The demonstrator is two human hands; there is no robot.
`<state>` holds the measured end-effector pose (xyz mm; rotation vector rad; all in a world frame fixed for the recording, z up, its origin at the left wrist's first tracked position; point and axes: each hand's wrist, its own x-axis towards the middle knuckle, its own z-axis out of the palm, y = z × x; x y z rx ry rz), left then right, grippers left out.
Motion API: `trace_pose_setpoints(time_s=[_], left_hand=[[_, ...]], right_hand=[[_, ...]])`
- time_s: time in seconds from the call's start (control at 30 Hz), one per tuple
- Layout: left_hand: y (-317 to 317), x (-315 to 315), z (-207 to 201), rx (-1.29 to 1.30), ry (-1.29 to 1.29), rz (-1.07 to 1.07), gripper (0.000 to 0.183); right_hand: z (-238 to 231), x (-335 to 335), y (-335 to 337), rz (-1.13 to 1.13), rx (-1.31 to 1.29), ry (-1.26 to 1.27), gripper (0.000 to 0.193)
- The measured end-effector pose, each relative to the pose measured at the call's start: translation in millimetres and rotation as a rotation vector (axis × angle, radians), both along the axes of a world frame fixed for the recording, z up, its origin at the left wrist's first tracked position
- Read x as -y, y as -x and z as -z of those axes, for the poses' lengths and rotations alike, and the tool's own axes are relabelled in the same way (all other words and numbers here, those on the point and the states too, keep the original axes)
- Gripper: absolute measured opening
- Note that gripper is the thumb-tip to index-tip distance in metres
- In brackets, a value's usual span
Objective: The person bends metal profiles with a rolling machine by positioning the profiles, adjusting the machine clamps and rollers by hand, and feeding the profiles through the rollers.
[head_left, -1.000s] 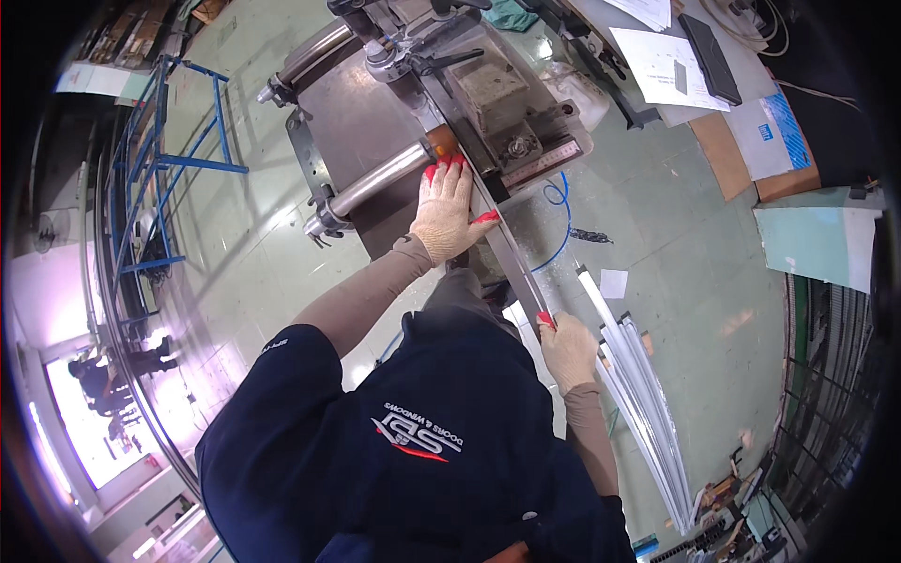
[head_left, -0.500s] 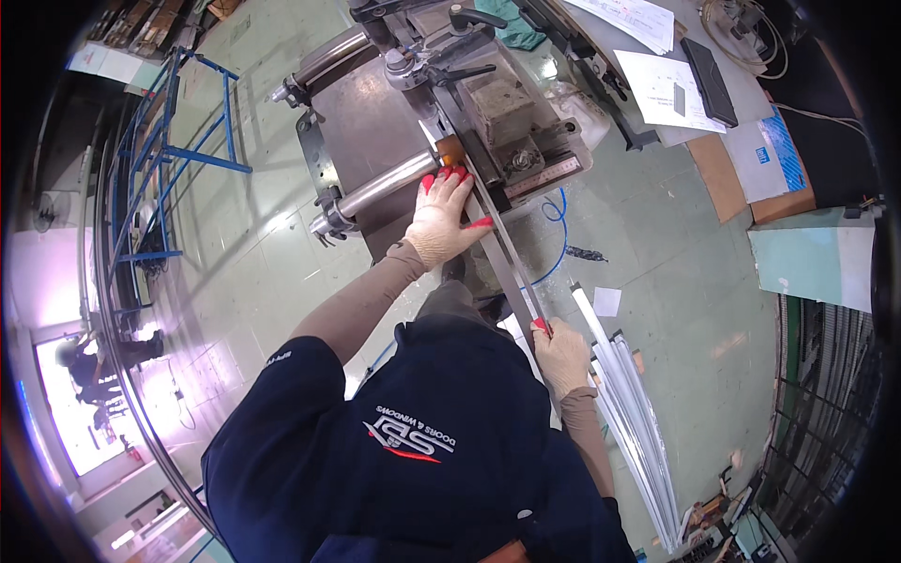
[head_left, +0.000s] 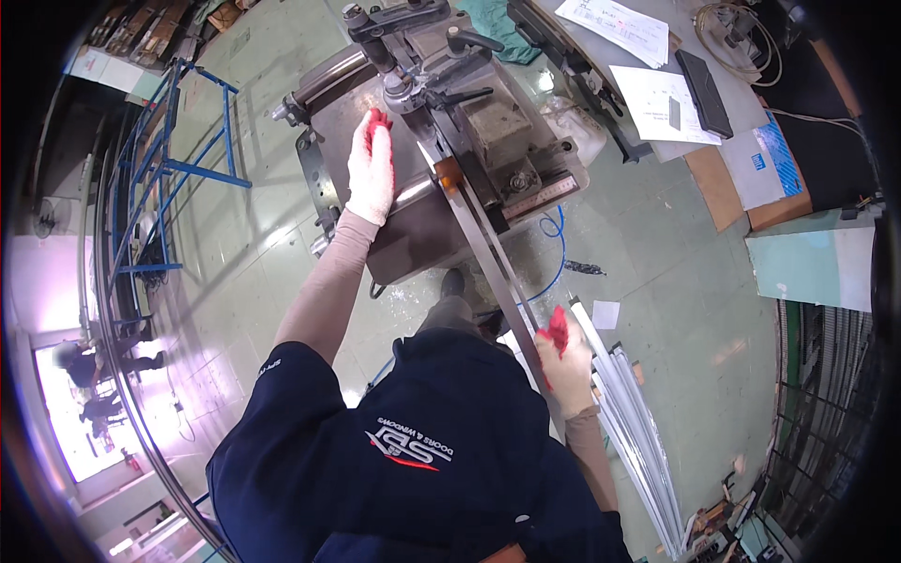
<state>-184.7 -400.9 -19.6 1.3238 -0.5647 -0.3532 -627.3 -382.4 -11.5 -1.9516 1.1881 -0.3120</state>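
Note:
A long, narrow grey metal profile (head_left: 492, 255) runs from the machine (head_left: 488, 103) down past my right side. An orange-brown block (head_left: 449, 174) sits against it at the machine end. My left hand (head_left: 372, 174), in a pale glove with a red palm, is raised over the machine's flat plate, left of the block. Its fingers are stretched out, palm turned right, holding nothing. Beside the lower part of the profile, my right hand (head_left: 565, 352) has a matching glove. Its fingers are partly bent and apart, slightly blurred; whether it touches the profile is unclear.
Silvery profiles (head_left: 633, 427) lie on the floor at right. A blue hose (head_left: 561, 246) curls below the machine. Papers (head_left: 648, 103) and a black case (head_left: 704, 94) rest on the table at upper right. A blue frame (head_left: 202, 159) stands at left; people (head_left: 89, 371) are far left.
My left hand has left the profile beside the block and moved up and left over the plate. My right hand has loosened its grip on the profile and its fingers have lifted.

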Motion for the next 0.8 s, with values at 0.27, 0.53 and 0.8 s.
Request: trace_pose_setpoints(time_s=[0.27,0.53,0.8], left_hand=[[-41,80,-22,-0.211,0.059,0.068,0.054],[-43,87,-19,0.061,0.049,0.068,0.054],[-44,90,-24,0.072,0.044,0.054,0.052]], right_hand=[[-93,125,-207,0.371,1.128,-0.157,0.048],[-134,228,-364,0.1,0.085,0.736,0.067],[-122,245,-358,-0.078,0.071,0.923,0.063]])
